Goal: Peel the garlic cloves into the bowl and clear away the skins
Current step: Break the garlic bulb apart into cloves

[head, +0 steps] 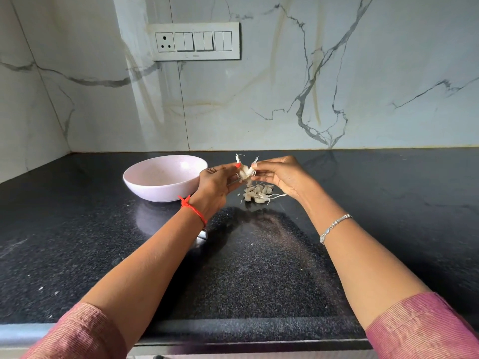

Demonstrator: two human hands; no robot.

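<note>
At the centre of the frame, the left hand [217,181] and right hand [280,177] pinch a papery white garlic clove [246,172] (wispy skin sticking up) above a heap of cloves [258,194] on the black counter [77,242]; the pale bowl [160,177] sits left.

Black speckled counter [77,242] — pale pink bowl [160,187] at left, garlic clove pile [256,194] near, to its right.

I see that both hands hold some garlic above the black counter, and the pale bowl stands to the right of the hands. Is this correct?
Not fully. In the head view the pale bowl stands left of the left hand and right hand, not right of them. Both do hold garlic above the black counter.
</note>
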